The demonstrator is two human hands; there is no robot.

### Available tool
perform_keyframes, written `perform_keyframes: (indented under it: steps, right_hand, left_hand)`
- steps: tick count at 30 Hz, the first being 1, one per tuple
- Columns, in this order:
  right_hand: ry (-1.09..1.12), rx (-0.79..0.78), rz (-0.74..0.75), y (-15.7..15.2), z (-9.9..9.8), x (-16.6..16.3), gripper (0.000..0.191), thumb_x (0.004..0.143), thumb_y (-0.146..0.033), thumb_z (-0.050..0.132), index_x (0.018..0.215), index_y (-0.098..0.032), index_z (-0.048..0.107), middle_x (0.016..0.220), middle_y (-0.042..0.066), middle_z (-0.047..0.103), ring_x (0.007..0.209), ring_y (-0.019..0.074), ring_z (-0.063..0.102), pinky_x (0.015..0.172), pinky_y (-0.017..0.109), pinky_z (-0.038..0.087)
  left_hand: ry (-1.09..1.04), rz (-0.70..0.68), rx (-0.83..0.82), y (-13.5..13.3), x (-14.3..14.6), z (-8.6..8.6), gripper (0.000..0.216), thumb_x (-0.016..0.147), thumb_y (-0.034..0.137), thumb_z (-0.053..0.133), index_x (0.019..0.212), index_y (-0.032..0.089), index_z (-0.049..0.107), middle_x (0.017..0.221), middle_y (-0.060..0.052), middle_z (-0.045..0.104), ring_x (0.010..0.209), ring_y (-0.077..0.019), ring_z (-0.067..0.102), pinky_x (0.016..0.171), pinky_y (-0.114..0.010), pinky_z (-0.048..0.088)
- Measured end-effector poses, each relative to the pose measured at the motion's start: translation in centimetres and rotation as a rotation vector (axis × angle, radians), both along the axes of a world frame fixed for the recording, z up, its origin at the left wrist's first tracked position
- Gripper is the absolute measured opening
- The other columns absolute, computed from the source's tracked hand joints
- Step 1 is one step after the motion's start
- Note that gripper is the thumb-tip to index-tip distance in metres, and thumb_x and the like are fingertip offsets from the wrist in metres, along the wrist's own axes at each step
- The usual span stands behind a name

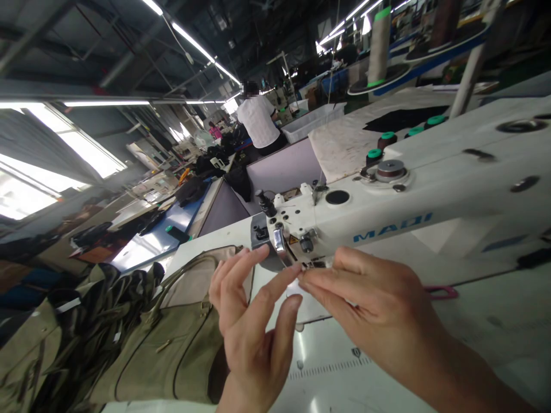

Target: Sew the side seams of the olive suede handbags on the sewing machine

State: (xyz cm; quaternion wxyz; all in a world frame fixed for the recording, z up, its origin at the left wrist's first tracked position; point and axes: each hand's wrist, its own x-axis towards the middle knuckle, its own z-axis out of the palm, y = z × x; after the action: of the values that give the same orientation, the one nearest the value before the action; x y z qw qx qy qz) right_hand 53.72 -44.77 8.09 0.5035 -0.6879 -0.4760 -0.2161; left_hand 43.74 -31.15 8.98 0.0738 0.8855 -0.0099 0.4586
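Both hands are at the needle end of a white sewing machine (387, 218). My left hand (253, 321) is open, its fingers spread and its index fingertip close to the needle area. From the right, my right hand (379, 304) comes in with thumb and fingers pinched together at the same spot. What the pinch holds, if anything, is too small to make out. The fingers partly hide the needle and presser foot. Left of my left hand, an olive-green bag (172, 344) with handles lies on the machine table (318, 378).
More olive-green bags (55, 332) are heaped at the far left. A pink-handled tool (443, 292) lies behind my right wrist. Thread spools (387, 139) and a tall thread cone (379, 49) stand beyond the machine. A person in a white shirt (260, 121) is further back.
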Motion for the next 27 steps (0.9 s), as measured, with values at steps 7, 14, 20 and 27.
perform_keyframes:
  steps: [7, 14, 20, 27]
  right_hand:
    - [-0.020, 0.016, -0.005, -0.11, 0.44, -0.26, 0.019, 0.091, -0.013, 0.058, 0.077, -0.014, 0.072, 0.059, -0.004, 0.040, 0.048, 0.0097, 0.039, 0.046, 0.027, 0.028]
    - [0.078, 0.124, 0.029, -0.08, 0.47, -0.56, 0.011, 0.087, -0.010, 0.064, 0.081, -0.014, 0.072, 0.060, -0.004, 0.045, 0.052, 0.0077, 0.044, 0.049, 0.021, 0.033]
    - [0.053, 0.119, 0.045, 0.01, 0.38, -0.33, 0.015, 0.087, -0.008, 0.063, 0.076, -0.014, 0.072, 0.060, -0.003, 0.045, 0.051, 0.0077, 0.043, 0.048, 0.022, 0.032]
    - [0.022, 0.093, 0.048, 0.21, 0.12, -0.25, 0.017, 0.088, -0.008, 0.061, 0.076, -0.014, 0.072, 0.059, -0.003, 0.044, 0.051, 0.0087, 0.042, 0.048, 0.022, 0.032]
  left_hand:
    - [-0.087, -0.035, -0.074, -0.08, 0.16, -0.15, 0.020, 0.080, 0.006, 0.066, 0.093, 0.021, 0.070, 0.110, -0.008, 0.060, 0.110, -0.0270, 0.053, 0.097, -0.055, 0.039]
    - [-0.117, -0.033, -0.132, -0.14, 0.48, -0.19, 0.012, 0.083, 0.005, 0.060, 0.085, 0.016, 0.065, 0.097, -0.007, 0.058, 0.110, -0.0252, 0.053, 0.099, -0.053, 0.039]
    - [-0.123, -0.067, -0.198, -0.08, 0.34, -0.40, 0.024, 0.083, 0.014, 0.064, 0.107, 0.017, 0.066, 0.110, -0.010, 0.060, 0.111, -0.0275, 0.054, 0.102, -0.055, 0.038]
    - [-0.127, -0.060, -0.143, -0.20, 0.41, -0.63, 0.023, 0.079, 0.005, 0.068, 0.096, 0.021, 0.070, 0.100, -0.005, 0.061, 0.105, -0.0243, 0.057, 0.093, -0.049, 0.045]
